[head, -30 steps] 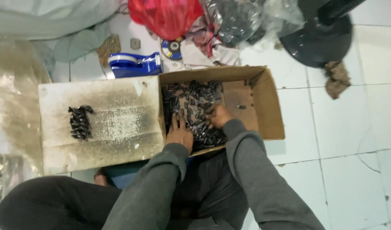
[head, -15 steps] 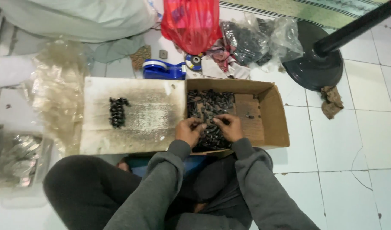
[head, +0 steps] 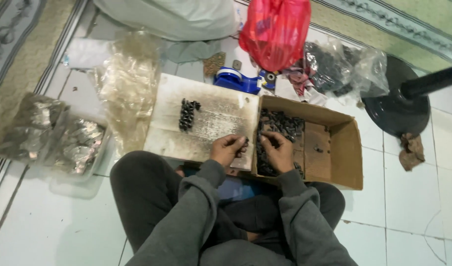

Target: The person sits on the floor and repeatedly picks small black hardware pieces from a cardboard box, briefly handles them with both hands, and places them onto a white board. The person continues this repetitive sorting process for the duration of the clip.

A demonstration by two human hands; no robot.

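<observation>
1. Over the box's near left edge, the left hand [head: 227, 149] curls its fingers around small dark parts [head: 243, 144]; how tightly, I cannot tell.
2. Just beside it, the right hand [head: 278, 151] reaches into the heap of dark parts [head: 281, 125], fingers bent; whether it holds any I cannot tell.
3. One brown cardboard box [head: 345, 150] holds that heap.
4. One pale, scuffed board [head: 213, 118] carries a short cluster [head: 187, 114] of the same parts.

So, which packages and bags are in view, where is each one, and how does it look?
Cardboard box: brown, open, beside the right hand, dark small parts inside.
Red plastic bag: top centre, bulging.
Clear bags: right of it, dark contents.
Clear bags: far left, greyish contents.
</observation>
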